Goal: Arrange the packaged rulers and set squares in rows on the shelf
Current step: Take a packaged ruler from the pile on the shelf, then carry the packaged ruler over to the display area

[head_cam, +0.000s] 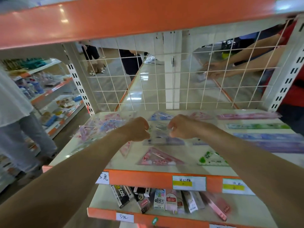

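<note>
One person in a white top [13, 102] is seen far left, standing in the aisle. On the left part of the shelf [189, 153] a loose pile of packaged set squares [102, 127] is heaped, pink and blue prints, overlapping at odd angles. Just right of the pile the left hand [137, 129] is held above the shelf, its grip clamped, fingers curled on the left edge of a clear packaged set square [158, 128]. The same packet is pinched at its right edge by the right hand [179, 126], grip likewise clamped; the fingertips are hidden behind the knuckles. Under the packet a purple set square [164, 141] is laid flat. Nearer the front edge a pink set square [158, 157] is laid, and right of it, apart, a green set square [212, 159]. At the back a blue set square [160, 116] is placed near the wire grid [148, 89]. On the right part packaged rulers are laid in rows, parallel to the front edge: a pink ruler [248, 116] rearmost, a green ruler [258, 126] next, purple rulers [271, 139] nearest. Behind the grid, upper right, another person's hands [212, 70] are seen, blurred.
</note>
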Tool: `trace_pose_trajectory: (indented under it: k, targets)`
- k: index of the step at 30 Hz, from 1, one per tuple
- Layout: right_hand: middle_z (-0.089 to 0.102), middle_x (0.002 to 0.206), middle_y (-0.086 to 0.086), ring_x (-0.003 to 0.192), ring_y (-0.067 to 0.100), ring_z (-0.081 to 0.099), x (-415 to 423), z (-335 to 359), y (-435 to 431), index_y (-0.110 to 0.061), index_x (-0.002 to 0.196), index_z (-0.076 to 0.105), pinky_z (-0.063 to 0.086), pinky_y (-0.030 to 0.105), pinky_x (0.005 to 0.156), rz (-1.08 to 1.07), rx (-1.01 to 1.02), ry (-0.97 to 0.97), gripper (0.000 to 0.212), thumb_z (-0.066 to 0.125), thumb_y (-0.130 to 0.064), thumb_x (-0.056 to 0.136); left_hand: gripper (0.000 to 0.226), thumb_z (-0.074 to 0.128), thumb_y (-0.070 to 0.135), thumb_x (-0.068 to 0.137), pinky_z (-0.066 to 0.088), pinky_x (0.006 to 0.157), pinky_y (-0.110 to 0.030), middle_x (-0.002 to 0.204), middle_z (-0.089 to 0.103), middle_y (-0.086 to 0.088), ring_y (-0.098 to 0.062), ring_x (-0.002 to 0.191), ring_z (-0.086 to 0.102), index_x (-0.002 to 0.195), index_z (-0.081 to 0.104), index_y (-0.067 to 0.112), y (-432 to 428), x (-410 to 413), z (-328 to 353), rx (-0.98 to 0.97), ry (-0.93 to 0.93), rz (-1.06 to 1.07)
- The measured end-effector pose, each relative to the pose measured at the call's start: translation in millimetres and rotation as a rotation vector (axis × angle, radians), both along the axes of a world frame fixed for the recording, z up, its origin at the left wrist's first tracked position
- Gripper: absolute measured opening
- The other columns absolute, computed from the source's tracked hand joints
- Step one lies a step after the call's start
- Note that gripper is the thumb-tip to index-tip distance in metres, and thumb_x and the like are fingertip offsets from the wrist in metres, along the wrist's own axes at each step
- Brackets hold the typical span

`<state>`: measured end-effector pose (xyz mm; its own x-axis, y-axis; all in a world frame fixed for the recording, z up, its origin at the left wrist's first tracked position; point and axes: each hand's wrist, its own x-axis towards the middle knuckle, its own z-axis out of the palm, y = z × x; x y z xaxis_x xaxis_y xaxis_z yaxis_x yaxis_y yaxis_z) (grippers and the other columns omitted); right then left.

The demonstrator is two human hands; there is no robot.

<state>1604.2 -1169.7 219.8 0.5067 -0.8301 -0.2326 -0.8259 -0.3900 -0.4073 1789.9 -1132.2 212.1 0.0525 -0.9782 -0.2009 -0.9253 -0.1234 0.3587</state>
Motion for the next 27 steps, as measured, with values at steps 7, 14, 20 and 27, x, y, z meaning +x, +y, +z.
trace_pose_trajectory:
  k: [7, 14, 20, 27]
  targets:
    - [0.063, 0.101, 0.022, 0.1, 0.035, 0.06, 3.8, -9.9, 8.6, 0.006, 0.105, 0.063, 0.048, 0.033, 0.079, 0.024, -0.003, 0.037, 0.028, 0.047, -0.011, 0.089, 0.036, 0.06, 0.024, 0.087, 0.048, 0.095, -0.036, 0.12, 0.061, -0.008, -0.024, 0.107, 0.059, 0.119, 0.061, 0.008, -0.9, -0.9, -8.1, 0.055, -0.117, -0.043]
    - [0.064, 0.109, 0.012, 0.1, 0.028, 0.061, 3.9, -12.2, 4.8, -0.002, 0.112, 0.062, 0.048, 0.032, 0.082, 0.097, -0.024, 0.131, 0.034, 0.051, -0.026, 0.093, 0.039, 0.061, 0.029, 0.088, 0.048, 0.095, -0.036, 0.122, 0.06, -0.01, -0.025, 0.109, 0.058, 0.119, 0.061, 0.006, -0.5, -4.2, -10.1, 0.088, -0.165, -0.055]
    - [0.053, 0.086, 0.001, 0.078, 0.02, 0.053, 12.7, -12.3, 7.4, -0.012, 0.092, 0.056, 0.041, 0.028, 0.066, 0.144, -0.067, 0.198, 0.023, 0.062, -0.033, 0.085, 0.053, 0.072, 0.034, 0.081, 0.047, 0.095, -0.035, 0.126, 0.055, -0.008, -0.025, 0.112, 0.056, 0.124, 0.056, 0.008, -0.7, -10.4, -9.2, 0.122, -0.218, -0.044]
    - [0.054, 0.093, 0.003, 0.084, 0.022, 0.054, 17.1, -10.5, 7.8, -0.013, 0.098, 0.056, 0.046, 0.032, 0.075, 0.186, -0.106, 0.273, 0.019, 0.06, -0.028, 0.087, 0.044, 0.065, 0.021, 0.086, 0.05, 0.093, -0.035, 0.125, 0.057, -0.011, -0.026, 0.11, 0.058, 0.126, 0.055, 0.006, -0.4, -13.0, -6.2, 0.126, -0.265, -0.07]
